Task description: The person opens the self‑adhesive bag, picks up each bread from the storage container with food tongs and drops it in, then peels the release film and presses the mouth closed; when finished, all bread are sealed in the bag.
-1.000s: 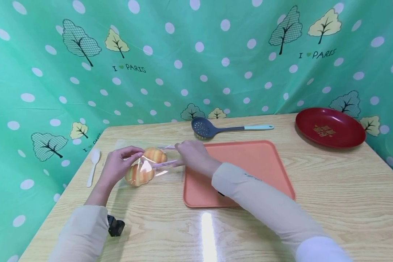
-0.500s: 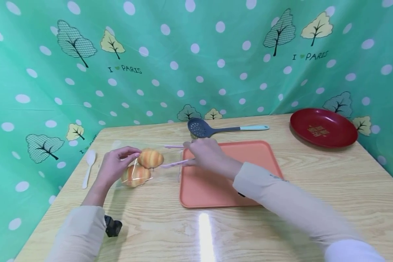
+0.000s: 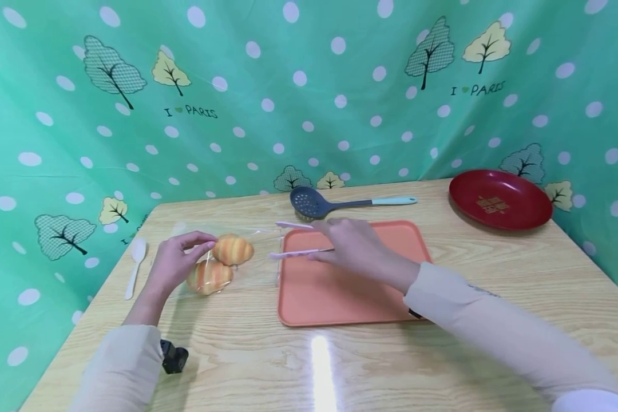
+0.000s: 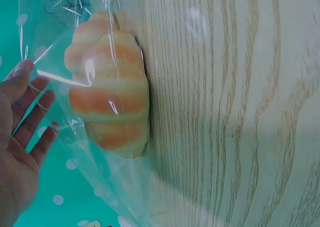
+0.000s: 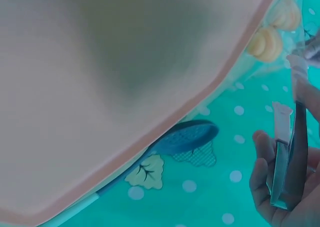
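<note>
Two striped bread rolls, a far one (image 3: 233, 250) and a near one (image 3: 209, 277), lie inside a clear plastic bag (image 3: 260, 272) on the left of the table. My left hand (image 3: 182, 258) pinches the bag's upper film between thumb and fingertips, right beside the rolls. In the left wrist view a roll (image 4: 111, 99) shows through the shiny film. My right hand (image 3: 352, 245) grips metal tongs (image 5: 289, 174) with pale pink tips. The tong arms stand apart with nothing between them, pointing left over the bag's mouth and the tray's left edge.
A coral tray (image 3: 335, 297) lies right of the bag, overlapping its mouth in the head view. Behind the tray is a dark slotted skimmer (image 3: 311, 202) with a light-blue handle. A red plate (image 3: 499, 200) stands far right, a white spoon (image 3: 135, 269) far left.
My right hand has drawn the tongs rightward, away from the rolls and out over the tray, with nothing in them. My left hand keeps its pinch on the bag; the rolls stay inside.
</note>
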The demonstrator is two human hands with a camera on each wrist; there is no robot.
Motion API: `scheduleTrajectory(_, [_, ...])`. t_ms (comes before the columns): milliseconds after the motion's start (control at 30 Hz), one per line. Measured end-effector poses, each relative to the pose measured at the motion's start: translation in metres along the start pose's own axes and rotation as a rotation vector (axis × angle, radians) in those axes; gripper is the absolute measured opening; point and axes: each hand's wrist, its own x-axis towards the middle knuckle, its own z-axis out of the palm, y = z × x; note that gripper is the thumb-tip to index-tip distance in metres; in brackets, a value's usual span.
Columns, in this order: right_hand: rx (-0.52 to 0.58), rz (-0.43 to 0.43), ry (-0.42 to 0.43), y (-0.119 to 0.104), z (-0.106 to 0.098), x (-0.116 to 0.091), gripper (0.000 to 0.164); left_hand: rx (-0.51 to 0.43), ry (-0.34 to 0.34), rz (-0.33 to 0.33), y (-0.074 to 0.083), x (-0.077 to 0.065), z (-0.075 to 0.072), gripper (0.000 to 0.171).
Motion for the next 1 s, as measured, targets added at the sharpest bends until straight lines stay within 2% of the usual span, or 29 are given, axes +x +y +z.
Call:
scheduleTrajectory(267, [0.042, 0.084, 0.068, 0.018, -0.018, -0.024, 0.064, -0.017, -0.013, -0.011, -0.001, 0.000, 0.001, 0.022])
scheduleTrajectory(433, [0.094, 0.178, 0.075, 0.031, -0.029, -0.040, 0.067, -0.009, -0.009, -0.001, -0.001, 0.001, 0.002, 0.022])
scheduleTrajectory(567, [0.121, 0.253, 0.083, 0.043, -0.038, -0.052, 0.059, -0.010, -0.009, 0.007, -0.001, 0.001, 0.003, 0.021])
scheduleTrajectory(733, [0.089, 0.286, 0.125, 0.058, -0.049, -0.070, 0.047, -0.010, -0.005, 0.022, -0.001, 0.000, 0.004, 0.021])
scheduleTrajectory(1000, [0.141, 0.400, 0.129, 0.084, -0.058, -0.104, 0.058, -0.022, -0.010, 0.028, 0.001, 0.000, 0.005, 0.022])
